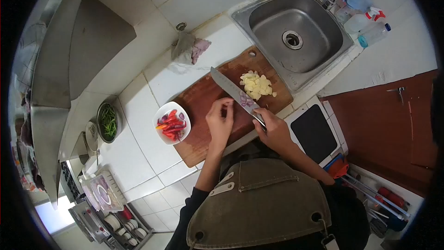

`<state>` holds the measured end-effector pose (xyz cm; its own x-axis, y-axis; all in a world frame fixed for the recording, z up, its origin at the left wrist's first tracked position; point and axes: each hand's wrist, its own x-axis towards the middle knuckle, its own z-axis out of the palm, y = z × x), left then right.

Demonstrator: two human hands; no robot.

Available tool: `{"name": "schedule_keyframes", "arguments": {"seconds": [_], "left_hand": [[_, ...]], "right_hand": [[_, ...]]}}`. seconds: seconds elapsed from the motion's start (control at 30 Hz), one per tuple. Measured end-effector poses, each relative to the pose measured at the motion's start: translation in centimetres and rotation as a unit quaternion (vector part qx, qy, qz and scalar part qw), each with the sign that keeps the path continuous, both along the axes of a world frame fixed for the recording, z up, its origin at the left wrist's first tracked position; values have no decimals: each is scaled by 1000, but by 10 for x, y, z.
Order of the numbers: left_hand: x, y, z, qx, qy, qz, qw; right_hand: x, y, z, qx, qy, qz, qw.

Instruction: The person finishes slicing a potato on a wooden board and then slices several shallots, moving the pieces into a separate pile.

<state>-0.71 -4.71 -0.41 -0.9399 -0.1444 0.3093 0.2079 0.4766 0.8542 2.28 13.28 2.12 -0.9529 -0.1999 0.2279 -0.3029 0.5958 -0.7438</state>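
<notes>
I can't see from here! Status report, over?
Right hand grips knife. Left hand pinched beside it, near purple slices. Chilli plate sits left on board.

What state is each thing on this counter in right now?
Knife: gripped in right hand, purple slices by its blade.
Left hand: fingers curled beside the blade, contents unclear.
Pale pieces: diced, piled on cutting board.
Red chillies: whole, on white plate.
Sink: empty.
Cloth: crumpled on counter.
</notes>
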Motion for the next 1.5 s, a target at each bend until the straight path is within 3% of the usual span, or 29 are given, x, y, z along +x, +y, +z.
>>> {"name": "schedule_keyframes", "arguments": {"seconds": [0.03, 0.1, 0.2, 0.33, 0.43, 0.63, 0.97, 1.13, 1.2, 1.3, 1.33, 1.43, 1.5], "left_hand": [[2, -3, 4, 49, -3, 51, 997], [3, -11, 11, 59, 17, 63, 996], [-4, -18, 36, -93, 17, -66, 993], [-6, -17, 38, -155, -28, -134, 978], [-7, -14, 34, -51, -108, -155, 981], [-6, -3, 23, 28, -151, -157, 976], [-17, 25, 12, 32, -59, -140, 988], [-9, 12, 31, 57, -13, -124, 990], [-4, -3, 43, 10, -15, -157, 987], [10, -26, 62, -18, -22, -100, 995], [11, -37, 65, -24, 36, -68, 997], [21, -76, 74, -59, 54, 56, 995], [34, -105, 86, -73, -15, 151, 986]], "right_hand": [[1, 1, 0, 21, -5, 5, 1000], [2, 3, 0, 43, -14, 10, 999], [4, 4, -1, 65, 3, 24, 998], [3, 4, 2, 86, 7, 35, 996], [5, 3, 0, 90, 12, 45, 995], [6, 3, -1, 95, 12, 60, 994], [-4, -8, -2, 90, 33, 76, 992], [-6, -7, 5, 84, 26, 82, 993], [-9, -8, 4, 70, 32, 100, 992], [-8, -7, 0, 1, 53, 114, 992], [-7, -6, 4, -5, 14, 104, 994], [-4, 1, 0, -22, -55, 101, 993], [-5, 3, 3, -32, -138, 80, 987]]}}
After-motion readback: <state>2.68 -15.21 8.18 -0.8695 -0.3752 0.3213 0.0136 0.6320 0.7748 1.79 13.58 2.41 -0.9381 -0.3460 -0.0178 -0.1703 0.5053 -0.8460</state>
